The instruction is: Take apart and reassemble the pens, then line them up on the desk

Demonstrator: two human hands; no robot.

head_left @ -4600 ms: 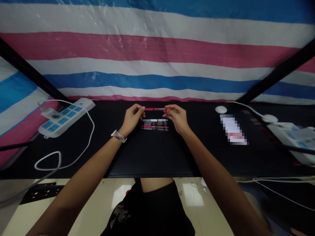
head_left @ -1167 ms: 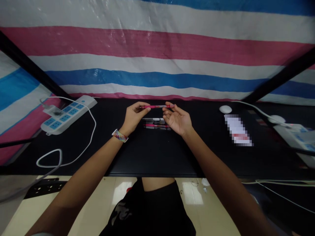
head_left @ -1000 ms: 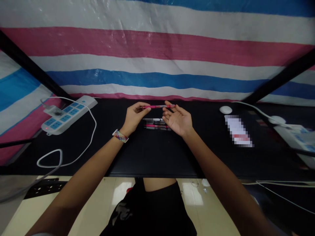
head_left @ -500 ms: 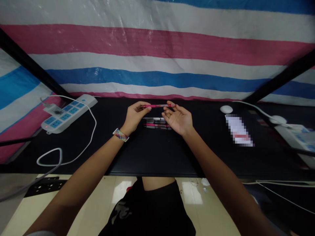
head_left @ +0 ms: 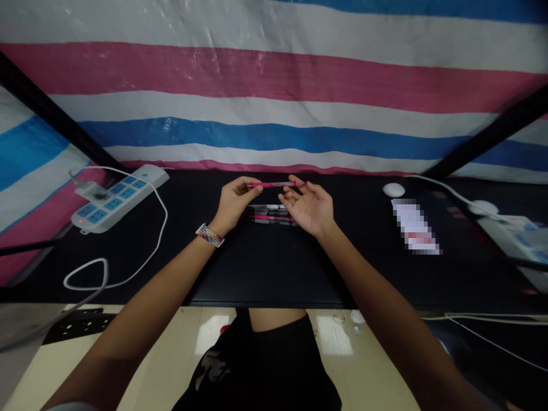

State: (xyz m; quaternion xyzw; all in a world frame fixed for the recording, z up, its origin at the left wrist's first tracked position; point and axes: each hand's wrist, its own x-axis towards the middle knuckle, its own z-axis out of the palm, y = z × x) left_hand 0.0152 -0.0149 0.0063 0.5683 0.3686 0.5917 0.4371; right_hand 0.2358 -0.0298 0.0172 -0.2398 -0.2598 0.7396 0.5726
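Across the worktop (head_left: 265,268), near its far edge, the left hand (head_left: 233,201) clamps the pink pen's (head_left: 274,184) left end between thumb and fingers; the right hand's (head_left: 311,210) spread, loosely curled fingers touch its other end. Nearer the front edge lie several pens (head_left: 272,217).

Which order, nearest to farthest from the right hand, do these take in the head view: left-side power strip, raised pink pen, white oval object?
1. Raised pink pen, at the right hand's fingertips.
2. White oval object, to the right.
3. Power strip, far left.
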